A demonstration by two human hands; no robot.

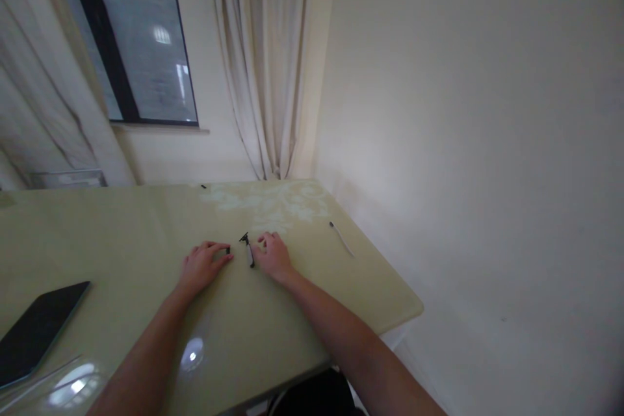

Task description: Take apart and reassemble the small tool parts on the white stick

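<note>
My left hand [202, 268] rests on the table with thumb and index finger closed on a small black piece [228, 250], which stands upright between the fingertips. Just to the right lies what looks like a razor [250, 255], with a grey handle and a black crosswise head at its far end. My right hand [273, 257] is beside the handle, its thumb at or very near it. The fingers of this hand are bent but apart, with nothing seen between them.
The pale yellow-green table [273, 331] has a glossy top. A thin white stick with a dark end [341, 238], like a toothbrush, lies near the right edge. A tiny black piece [203, 186] sits at the back edge. On the left is a dark flat tablet-like object [39, 331].
</note>
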